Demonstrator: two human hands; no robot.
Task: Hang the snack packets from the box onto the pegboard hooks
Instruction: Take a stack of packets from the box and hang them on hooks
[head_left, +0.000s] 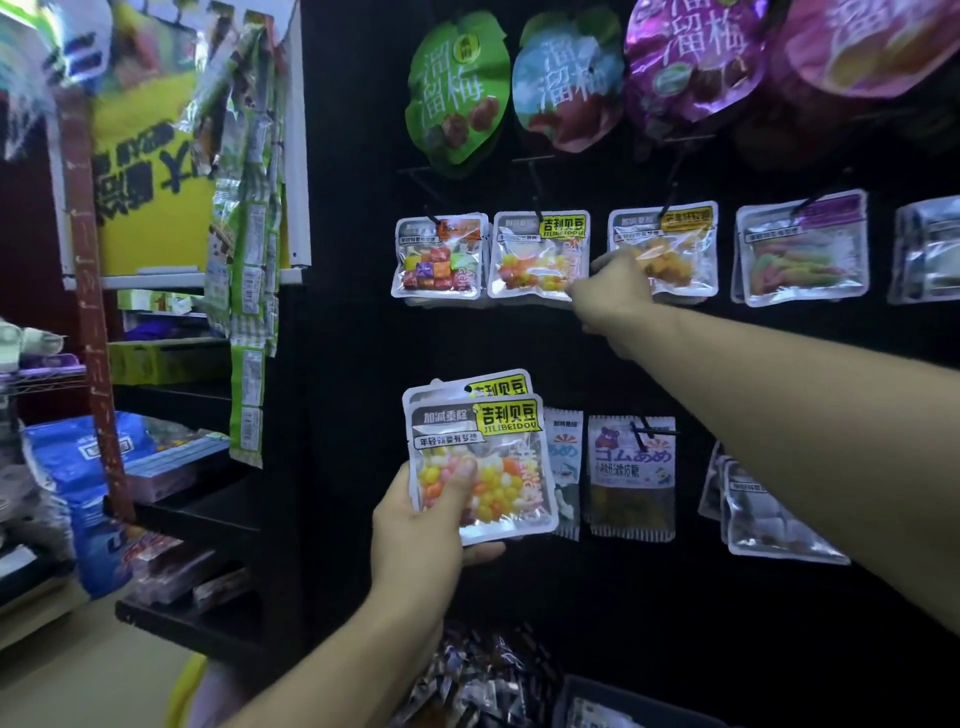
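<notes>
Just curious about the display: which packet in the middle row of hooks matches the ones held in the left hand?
The second packet from the left: same yellow label and round yellow, orange and pink sweets as the held packets.

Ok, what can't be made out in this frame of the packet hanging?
All in the head view:
- Right hand: its fingertips lie between two hung packets, so what they touch is unclear.
- Jelly bean packets in the left hand: at least two, the exact count hidden by the front one.
- Box: cut off by the bottom edge, contents dark.
- Far-right packet: cut off by the right edge and blurred.
</notes>
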